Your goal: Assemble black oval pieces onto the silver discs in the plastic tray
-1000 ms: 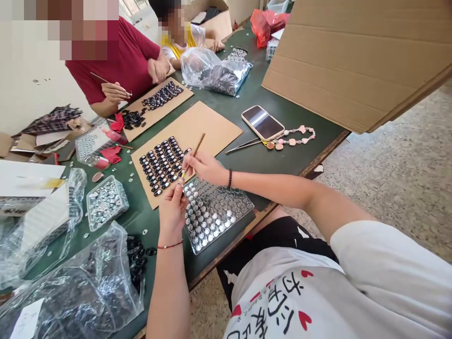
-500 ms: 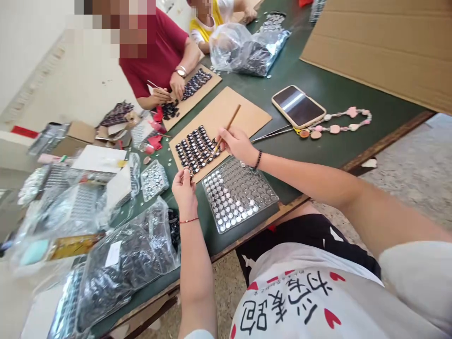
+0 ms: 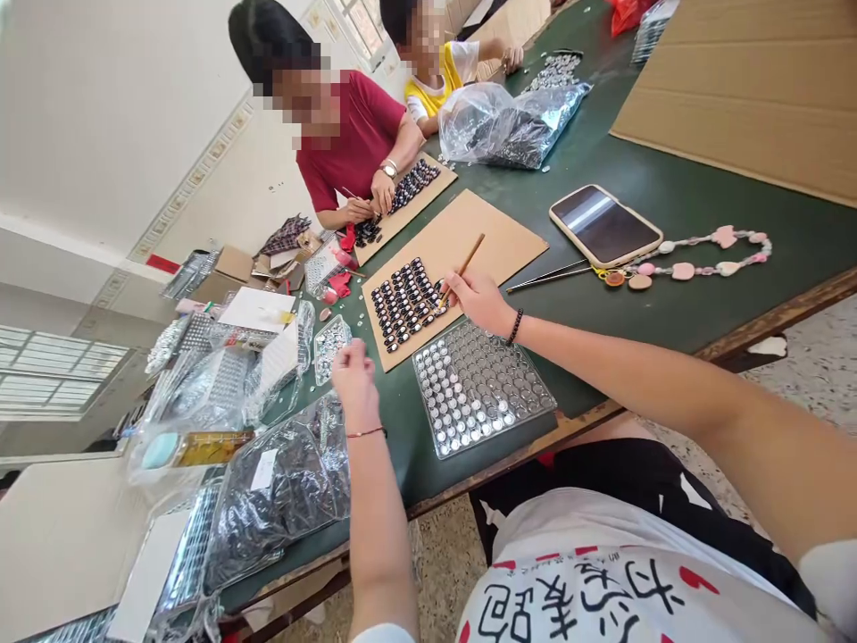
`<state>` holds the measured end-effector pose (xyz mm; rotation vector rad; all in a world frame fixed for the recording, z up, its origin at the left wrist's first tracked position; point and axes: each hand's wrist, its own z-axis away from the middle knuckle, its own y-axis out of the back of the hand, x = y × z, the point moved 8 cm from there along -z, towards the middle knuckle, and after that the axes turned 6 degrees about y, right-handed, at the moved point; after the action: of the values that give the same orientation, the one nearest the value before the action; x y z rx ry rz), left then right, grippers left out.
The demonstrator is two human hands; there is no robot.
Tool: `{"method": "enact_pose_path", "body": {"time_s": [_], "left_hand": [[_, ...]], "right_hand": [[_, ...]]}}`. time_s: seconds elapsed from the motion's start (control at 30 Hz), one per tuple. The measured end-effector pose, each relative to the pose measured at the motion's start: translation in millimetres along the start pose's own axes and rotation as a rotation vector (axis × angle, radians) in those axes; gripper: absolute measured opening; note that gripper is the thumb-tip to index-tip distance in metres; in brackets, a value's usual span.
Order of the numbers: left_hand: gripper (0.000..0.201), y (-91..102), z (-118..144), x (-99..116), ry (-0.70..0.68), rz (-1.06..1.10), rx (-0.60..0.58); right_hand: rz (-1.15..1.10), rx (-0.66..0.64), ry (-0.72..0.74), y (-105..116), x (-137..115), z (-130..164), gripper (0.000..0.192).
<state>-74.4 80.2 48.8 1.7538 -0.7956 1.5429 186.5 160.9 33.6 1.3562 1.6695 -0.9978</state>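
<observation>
My right hand [image 3: 477, 299] is closed around a thin wooden-handled brush [image 3: 472, 253], its tip down at the edge of the black pieces. Those small black pieces with pale round tops [image 3: 405, 304] stand in rows on a cardboard sheet [image 3: 502, 228]. My left hand [image 3: 354, 379] is raised with its fingers curled together, between the cardboard and a small clear box [image 3: 331, 348] of shiny bits. Whatever lies in those fingers is too small to make out. Below the right hand sits a clear plastic tray [image 3: 515, 379] of round cells, partly filled with white discs [image 3: 452, 415].
A phone [image 3: 606, 223] with a bead strap [image 3: 683, 270] and tweezers [image 3: 549, 275] lie to the right. At left are a bag of black pieces [image 3: 281, 491] and several packs. Across the table, a person in red [image 3: 365, 134] works on another cardboard sheet.
My left hand has moved from the cardboard's near corner leftward, nearer the clear box. The right hand still holds the brush at the rows. My head view has shifted, showing more wall and window.
</observation>
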Motion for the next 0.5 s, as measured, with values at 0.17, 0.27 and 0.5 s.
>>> {"method": "enact_pose_path", "body": {"time_s": [0.17,0.27,0.5], "left_hand": [[0.026,-43.5,44.7,-38.2,0.061,-0.254,-0.177],[0.027,-44.5,48.8,-43.9,0.068,-0.312,-0.216],[0.024,-62.7,61.1,-47.0,0.024,-0.436,-0.389]], "right_hand": [[0.245,-0.206,0.144,-24.9,-10.2,20.7,0.016],[0.329,-0.289,0.207,-34.0,-16.0,31.8,0.018],[0.430,-0.365,0.335,-42.2,-30.8,45.3,0.024]]}}
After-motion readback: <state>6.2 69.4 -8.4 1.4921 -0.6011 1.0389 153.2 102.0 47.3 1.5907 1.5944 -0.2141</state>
